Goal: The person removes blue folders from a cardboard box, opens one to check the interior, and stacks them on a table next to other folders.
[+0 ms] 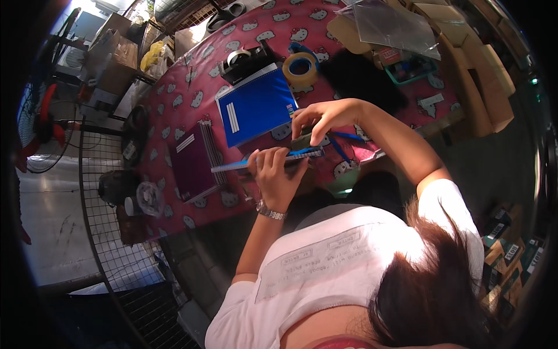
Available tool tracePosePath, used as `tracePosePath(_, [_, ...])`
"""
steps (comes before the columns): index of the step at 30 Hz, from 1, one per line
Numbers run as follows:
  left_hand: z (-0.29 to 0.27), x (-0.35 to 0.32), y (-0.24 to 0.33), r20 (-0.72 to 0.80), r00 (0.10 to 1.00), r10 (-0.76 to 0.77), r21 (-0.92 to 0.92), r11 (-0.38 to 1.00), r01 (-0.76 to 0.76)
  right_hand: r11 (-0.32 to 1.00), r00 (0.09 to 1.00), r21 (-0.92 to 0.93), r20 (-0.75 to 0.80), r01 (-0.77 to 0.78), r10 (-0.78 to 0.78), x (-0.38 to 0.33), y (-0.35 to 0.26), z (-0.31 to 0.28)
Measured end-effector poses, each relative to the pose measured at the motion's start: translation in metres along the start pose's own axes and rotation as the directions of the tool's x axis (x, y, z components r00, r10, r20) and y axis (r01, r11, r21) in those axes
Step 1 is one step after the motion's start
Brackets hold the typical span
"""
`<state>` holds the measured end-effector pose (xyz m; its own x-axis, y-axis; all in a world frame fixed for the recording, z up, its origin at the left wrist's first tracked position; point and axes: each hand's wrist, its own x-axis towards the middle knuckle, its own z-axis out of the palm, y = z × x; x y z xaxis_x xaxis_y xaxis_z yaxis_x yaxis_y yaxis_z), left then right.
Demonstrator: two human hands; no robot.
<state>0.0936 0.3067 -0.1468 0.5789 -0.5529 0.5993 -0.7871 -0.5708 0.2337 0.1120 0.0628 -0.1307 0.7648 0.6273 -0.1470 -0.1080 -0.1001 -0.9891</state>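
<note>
My left hand [275,177], with a watch at its wrist, grips a thin spiral notebook [231,166] with a blue edge, seen nearly edge-on above the table's front edge. My right hand [329,118] is bent over the notebook's coil end, its fingers closed on a small dark object [302,140] whose kind I cannot make out. Just beyond lies a blue spiral notebook [257,106] on the table. A purple spiral notebook [193,161] lies to the left. Blue slender items [342,149], perhaps pens or scissors, lie beside my right hand.
The table has a pink patterned cover [197,75]. Farther back are a black tape dispenser [249,63], a tape roll [289,74], a black flat item [361,81] and a green basket [427,80]. Cardboard boxes [474,87] stand at right, wire mesh [107,215] and a fan [49,125] at left.
</note>
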Motion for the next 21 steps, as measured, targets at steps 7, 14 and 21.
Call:
tracePosePath(7, [-0.009, -0.008, -0.021, 0.008, 1.0, -0.013, 0.026, 1.0, 0.012, 0.993, 0.992, 0.078, 0.085, 0.083, -0.089, 0.008, -0.014, 0.008])
tracePosePath(14, [-0.009, -0.009, -0.022, -0.008, 1.0, 0.01, 0.014, 1.0, -0.01, 0.996, 0.984, -0.005, 0.158, 0.085, -0.083, 0.019, -0.015, 0.007])
tracePosePath(21, [-0.007, -0.011, -0.026, 0.006, 0.996, -0.084, 0.002, 0.996, 0.084, 1.0, 0.997, 0.001, 0.081, 0.017, -0.017, 0.03, -0.017, 0.004])
